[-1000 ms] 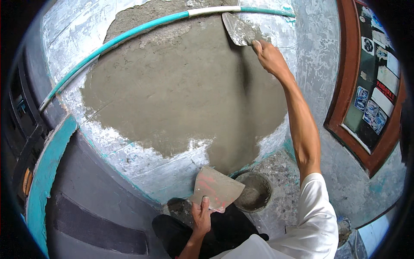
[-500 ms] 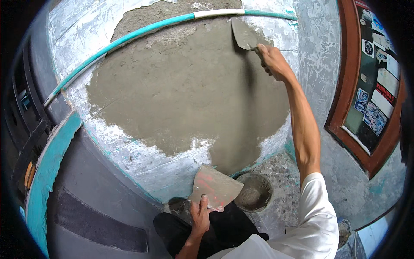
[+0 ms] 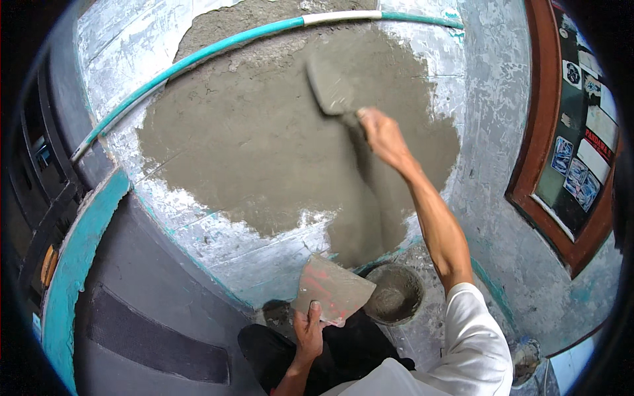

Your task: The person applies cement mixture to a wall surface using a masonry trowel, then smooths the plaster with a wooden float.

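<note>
My right hand (image 3: 383,138) grips the handle of a trowel (image 3: 332,86), its blade flat against or just off the wet grey mortar patch (image 3: 264,145) on the wall; motion blurs the blade. Low in front of me, my left hand (image 3: 308,333) pinches a flat board (image 3: 333,288) smeared with grey mortar and reddish streaks, thumb on top. A dark round bucket (image 3: 393,294) with grey mortar inside stands on the floor just right of the board.
Across the upper wall runs a teal and white pipe (image 3: 231,46). White flaking paint (image 3: 244,254) borders the mortar. At right is a brown-framed panel (image 3: 528,152) with stickers; at left, a teal-edged ledge (image 3: 72,264) and dark metal bars (image 3: 49,204).
My right hand has swept the trowel left and down across the mortar from near the pipe. The left hand with its board has stayed nearly in place.
</note>
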`<state>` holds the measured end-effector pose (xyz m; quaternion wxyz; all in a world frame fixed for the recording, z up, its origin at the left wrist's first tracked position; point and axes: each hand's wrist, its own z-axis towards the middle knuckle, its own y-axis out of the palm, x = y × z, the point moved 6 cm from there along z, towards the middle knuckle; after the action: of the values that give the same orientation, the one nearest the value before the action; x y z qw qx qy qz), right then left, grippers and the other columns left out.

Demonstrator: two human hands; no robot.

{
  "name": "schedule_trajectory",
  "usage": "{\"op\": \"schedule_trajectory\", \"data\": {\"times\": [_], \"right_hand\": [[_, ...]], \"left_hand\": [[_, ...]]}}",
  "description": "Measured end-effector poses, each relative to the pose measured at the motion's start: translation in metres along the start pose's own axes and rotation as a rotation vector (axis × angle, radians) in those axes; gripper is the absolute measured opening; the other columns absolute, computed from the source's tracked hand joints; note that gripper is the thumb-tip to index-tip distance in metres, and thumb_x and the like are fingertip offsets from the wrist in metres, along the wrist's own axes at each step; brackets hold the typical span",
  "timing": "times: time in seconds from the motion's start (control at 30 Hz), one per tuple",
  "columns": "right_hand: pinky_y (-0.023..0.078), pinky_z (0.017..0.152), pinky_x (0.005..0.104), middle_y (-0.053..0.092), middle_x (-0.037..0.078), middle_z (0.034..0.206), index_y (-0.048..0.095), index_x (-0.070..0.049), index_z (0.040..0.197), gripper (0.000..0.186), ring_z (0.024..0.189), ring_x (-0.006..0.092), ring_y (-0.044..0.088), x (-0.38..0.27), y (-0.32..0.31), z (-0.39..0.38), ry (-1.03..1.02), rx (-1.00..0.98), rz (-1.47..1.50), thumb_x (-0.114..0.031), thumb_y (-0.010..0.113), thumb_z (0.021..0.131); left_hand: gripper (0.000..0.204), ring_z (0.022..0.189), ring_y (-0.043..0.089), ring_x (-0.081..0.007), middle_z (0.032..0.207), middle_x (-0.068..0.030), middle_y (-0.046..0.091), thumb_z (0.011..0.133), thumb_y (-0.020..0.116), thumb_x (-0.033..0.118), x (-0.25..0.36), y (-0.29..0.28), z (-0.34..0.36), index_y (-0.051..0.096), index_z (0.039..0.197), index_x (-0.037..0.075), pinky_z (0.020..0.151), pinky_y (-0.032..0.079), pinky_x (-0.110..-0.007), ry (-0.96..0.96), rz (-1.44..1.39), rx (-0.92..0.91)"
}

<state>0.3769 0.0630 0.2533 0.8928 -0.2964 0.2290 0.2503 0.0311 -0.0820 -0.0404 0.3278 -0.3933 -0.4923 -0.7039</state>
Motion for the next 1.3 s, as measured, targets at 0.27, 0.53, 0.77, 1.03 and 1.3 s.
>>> {"op": "schedule_trajectory", "data": {"times": [0.27, 0.53, 0.77, 1.03, 1.3], "right_hand": [[0.057, 0.069, 0.0462, 0.068, 0.019, 0.077, 0.070, 0.002, 0.116, 0.050, 0.066, 0.0271, 0.068, -0.009, -0.051, 0.052, 0.210, 0.152, 0.132, -0.041, 0.045, 0.113], [0.051, 0.090, 0.0644, 0.070, 0.036, 0.105, 0.070, 0.000, 0.115, 0.046, 0.102, 0.0591, 0.065, -0.051, 0.013, 0.018, -0.038, 0.151, -0.128, -0.040, 0.048, 0.112], [0.053, 0.089, 0.0586, 0.072, 0.033, 0.104, 0.070, -0.001, 0.116, 0.047, 0.104, 0.0541, 0.068, -0.025, -0.020, -0.020, 0.068, 0.043, -0.063, -0.043, 0.049, 0.112], [0.052, 0.096, 0.0604, 0.070, 0.033, 0.116, 0.069, -0.001, 0.119, 0.046, 0.112, 0.0559, 0.063, -0.010, 0.012, 0.015, 0.007, 0.099, -0.099, -0.039, 0.043, 0.114], [0.053, 0.100, 0.0504, 0.071, 0.032, 0.121, 0.069, 0.000, 0.124, 0.046, 0.116, 0.0484, 0.068, 0.042, -0.002, -0.018, 0.039, 0.071, 0.092, -0.039, 0.047, 0.113]], "left_hand": [[0.032, 0.104, 0.069, -0.0169, 0.120, -0.0096, 0.065, 0.114, 0.053, 0.020, -0.003, -0.015, 0.002, 0.054, 0.139, -0.001, 0.085, 0.065, -0.036, -0.032, 0.030, 0.044], [0.033, 0.105, 0.070, -0.0196, 0.122, -0.0123, 0.065, 0.114, 0.054, 0.019, -0.004, -0.013, -0.003, 0.053, 0.139, -0.002, 0.084, 0.066, -0.038, -0.063, 0.018, 0.023], [0.035, 0.106, 0.070, -0.0211, 0.124, -0.0120, 0.065, 0.114, 0.054, 0.021, 0.002, -0.027, -0.009, 0.052, 0.140, -0.001, 0.084, 0.066, -0.039, -0.016, 0.025, 0.091], [0.037, 0.107, 0.070, -0.0216, 0.124, -0.0122, 0.064, 0.113, 0.055, 0.024, 0.014, -0.017, -0.002, 0.051, 0.140, -0.001, 0.085, 0.067, -0.041, 0.028, 0.020, 0.097], [0.040, 0.110, 0.069, -0.0212, 0.126, -0.0113, 0.064, 0.114, 0.054, 0.024, 0.018, -0.014, -0.003, 0.050, 0.144, -0.002, 0.088, 0.064, -0.038, 0.020, 0.033, 0.018]]}}
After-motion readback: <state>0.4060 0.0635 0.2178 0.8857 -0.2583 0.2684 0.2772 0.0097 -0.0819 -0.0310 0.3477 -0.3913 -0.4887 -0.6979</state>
